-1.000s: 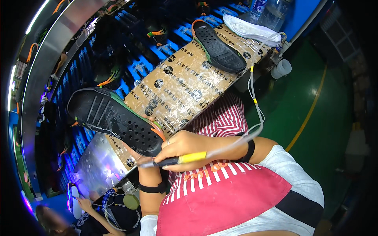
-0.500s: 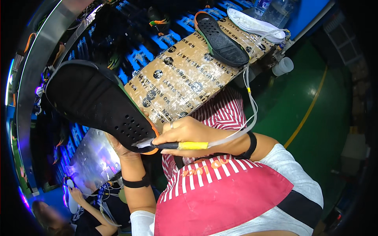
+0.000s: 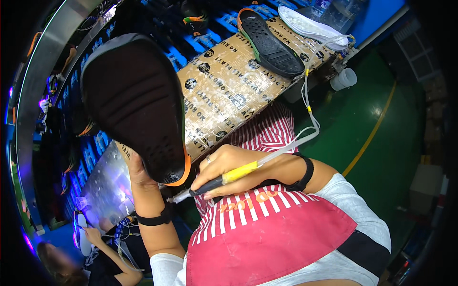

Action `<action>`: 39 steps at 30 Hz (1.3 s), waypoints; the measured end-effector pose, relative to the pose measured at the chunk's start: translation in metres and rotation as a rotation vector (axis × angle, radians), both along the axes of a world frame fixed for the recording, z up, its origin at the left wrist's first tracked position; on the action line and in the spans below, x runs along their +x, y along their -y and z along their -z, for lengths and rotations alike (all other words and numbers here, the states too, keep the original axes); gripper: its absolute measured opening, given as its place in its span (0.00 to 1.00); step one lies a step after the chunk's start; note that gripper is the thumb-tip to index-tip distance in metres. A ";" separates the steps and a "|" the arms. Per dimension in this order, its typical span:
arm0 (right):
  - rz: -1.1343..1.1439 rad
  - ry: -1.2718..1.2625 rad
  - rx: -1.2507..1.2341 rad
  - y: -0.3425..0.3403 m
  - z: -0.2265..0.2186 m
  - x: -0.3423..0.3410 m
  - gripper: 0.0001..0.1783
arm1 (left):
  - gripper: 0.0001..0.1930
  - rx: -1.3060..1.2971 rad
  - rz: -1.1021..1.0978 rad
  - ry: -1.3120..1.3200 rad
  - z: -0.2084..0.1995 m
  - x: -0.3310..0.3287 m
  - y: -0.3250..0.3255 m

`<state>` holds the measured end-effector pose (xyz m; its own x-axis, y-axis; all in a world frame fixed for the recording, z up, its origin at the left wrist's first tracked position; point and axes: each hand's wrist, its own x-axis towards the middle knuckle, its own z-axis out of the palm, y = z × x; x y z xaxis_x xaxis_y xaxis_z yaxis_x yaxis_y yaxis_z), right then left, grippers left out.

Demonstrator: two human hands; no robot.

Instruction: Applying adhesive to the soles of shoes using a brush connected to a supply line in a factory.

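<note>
A black shoe sole (image 3: pixel 136 100) with an orange and green rim is held up in my left hand (image 3: pixel 140 170), tilted so its inner face, with grooves and small holes, shows. My left fingers are mostly hidden behind its heel end. In my right hand (image 3: pixel 228 167) is a glue brush (image 3: pixel 222 180) with a black and yellow handle, a clear tube running from its back end. Its whitish bristles point left, just below the orange heel and apart from it. Another black sole (image 3: pixel 272 45) lies on the cardboard-covered bench (image 3: pixel 214 90).
A white sole (image 3: pixel 312 28) lies at the bench's far right, near clear plastic bottles (image 3: pixel 341 14). A white cup (image 3: pixel 343 79) hangs beside the bench end. Blue conveyor slats (image 3: pixel 205 43) run behind. At lower left, a co-worker's hand (image 3: pixel 93 236) touches a white sole.
The brush has come off the sole's heel and moved down. My left hand has turned the sole more upright and shifted it to the right.
</note>
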<state>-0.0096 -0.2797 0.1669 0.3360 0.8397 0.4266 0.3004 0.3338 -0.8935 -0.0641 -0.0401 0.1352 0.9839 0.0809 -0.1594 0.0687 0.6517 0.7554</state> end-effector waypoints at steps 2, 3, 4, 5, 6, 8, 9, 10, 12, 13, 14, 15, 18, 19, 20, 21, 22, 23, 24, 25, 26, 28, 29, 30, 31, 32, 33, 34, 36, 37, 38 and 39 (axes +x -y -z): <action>0.068 -0.102 -0.065 0.004 -0.005 -0.001 0.15 | 0.36 -0.034 0.061 -0.018 -0.013 0.004 0.006; 0.189 0.011 -0.038 -0.001 0.004 -0.002 0.14 | 0.33 -0.066 0.122 -0.033 -0.018 0.006 0.008; 0.310 0.125 -0.011 -0.006 0.010 -0.002 0.14 | 0.33 -0.067 0.122 -0.034 -0.021 0.008 0.008; 0.253 0.126 -0.014 -0.004 0.012 -0.002 0.14 | 0.32 0.012 0.169 -0.023 -0.022 0.009 0.007; 0.250 0.126 -0.016 -0.003 0.012 -0.002 0.14 | 0.30 0.089 0.213 -0.012 -0.024 0.010 0.006; 0.112 0.061 -0.042 -0.002 0.011 -0.001 0.14 | 0.29 0.105 0.197 -0.085 -0.028 0.012 0.007; 0.053 0.065 -0.050 0.001 0.007 0.004 0.14 | 0.27 0.124 0.181 -0.158 -0.030 0.012 0.007; 0.048 0.065 -0.049 0.003 0.004 0.005 0.14 | 0.27 0.124 0.176 -0.159 -0.032 0.013 0.007; 0.015 -0.084 -0.049 0.007 0.000 0.005 0.15 | 0.24 0.171 0.222 -0.201 -0.036 0.017 0.009; 0.125 -0.005 0.010 0.003 0.006 0.004 0.15 | 0.24 0.170 0.222 -0.201 -0.039 0.018 0.012; 0.210 0.079 -0.005 0.000 0.009 0.004 0.15 | 0.22 0.196 0.231 -0.210 -0.041 0.020 0.015; 0.214 0.120 0.044 -0.003 0.013 0.002 0.16 | 0.21 0.224 0.240 -0.220 -0.043 0.021 0.017; 0.159 0.149 0.049 0.000 0.014 0.001 0.16 | 0.21 0.300 0.309 -0.257 -0.048 0.022 0.014; 0.100 0.138 0.006 0.002 0.014 0.001 0.16 | 0.21 0.297 0.307 -0.257 -0.049 0.021 0.014; 0.097 0.137 0.004 0.002 0.015 0.002 0.16 | 0.21 0.329 0.309 -0.284 -0.049 0.021 0.015; 0.086 0.150 0.044 0.003 0.015 0.003 0.16 | 0.21 0.361 0.312 -0.309 -0.051 0.021 0.016; 0.076 0.162 0.085 0.003 0.015 0.003 0.16 | 0.21 0.360 0.311 -0.309 -0.053 0.022 0.017; 0.105 0.095 0.076 0.003 0.015 0.001 0.15 | 0.21 0.364 0.321 -0.320 -0.055 0.023 0.018; 0.106 0.095 0.074 0.001 0.017 0.001 0.15 | 0.21 0.367 0.333 -0.330 -0.057 0.025 0.019; 0.194 0.194 0.055 -0.001 0.020 0.001 0.15 | 0.21 0.366 0.335 -0.330 -0.059 0.026 0.020; 0.282 0.293 0.034 -0.003 0.024 0.001 0.14 | 0.21 0.380 0.355 -0.343 -0.060 0.027 0.021; 0.247 0.274 0.046 -0.004 0.026 0.001 0.15 | 0.21 0.394 0.371 -0.354 -0.063 0.027 0.022; 0.162 0.209 0.036 -0.002 0.025 0.002 0.14 | 0.21 0.404 0.380 -0.371 -0.064 0.026 0.022; 0.078 0.144 0.025 0.000 0.023 0.002 0.14 | 0.21 0.413 0.391 -0.389 -0.065 0.025 0.021; 0.052 0.155 0.023 0.002 0.020 0.003 0.14 | 0.21 0.413 0.392 -0.389 -0.064 0.025 0.020; 0.053 0.155 0.021 0.003 0.020 0.004 0.14 | 0.21 0.418 0.396 -0.388 -0.063 0.025 0.019; 0.113 0.125 0.012 0.003 0.020 0.004 0.15 | 0.21 0.425 0.401 -0.388 -0.063 0.025 0.019; 0.173 0.096 0.003 0.003 0.021 0.004 0.15 | 0.21 0.424 0.403 -0.388 -0.065 0.025 0.021; 0.249 0.130 0.023 -0.002 0.029 0.002 0.15 | 0.20 0.372 0.421 -0.380 -0.069 0.025 0.026; 0.209 0.147 0.015 -0.004 0.031 0.001 0.15 | 0.20 0.371 0.422 -0.380 -0.068 0.025 0.026; 0.170 0.163 0.007 -0.004 0.032 0.000 0.16 | 0.20 0.400 0.419 -0.389 -0.066 0.025 0.025; 0.148 0.212 0.003 -0.003 0.029 0.000 0.15 | 0.21 0.430 0.416 -0.397 -0.065 0.025 0.024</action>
